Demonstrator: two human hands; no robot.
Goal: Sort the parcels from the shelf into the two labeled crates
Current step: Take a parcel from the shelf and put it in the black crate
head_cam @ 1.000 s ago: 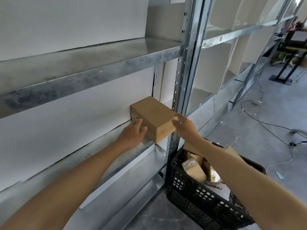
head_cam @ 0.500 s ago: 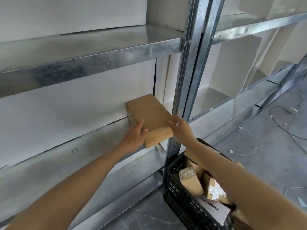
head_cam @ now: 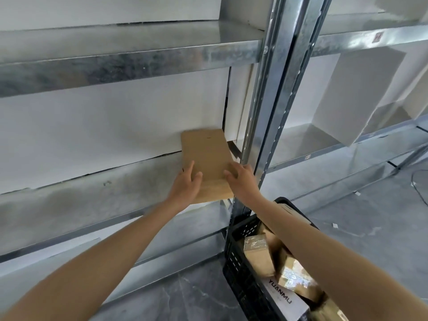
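A metal shelf (head_cam: 92, 205), a black crate (head_cam: 240, 262) on the floor holding parcels (head_cam: 257, 258), and the only box (head_cam: 206, 156) seen on the shelf, gripped by left hand (head_cam: 185, 186) and right hand (head_cam: 243, 181); sorting looks nearly done.

White backing board (head_cam: 104, 126), plain, with a dark gap along its lower edge. Further right a white divider panel (head_cam: 361, 96) stands tilted, its bottom corner low. Grey concrete floor (head_cam: 370, 216), mottled, with pale veins lower centre. Two small white scraps (head_cam: 335, 225) lie on it, well apart. A thin dark cable (head_cam: 414, 185) curves in at the right edge.
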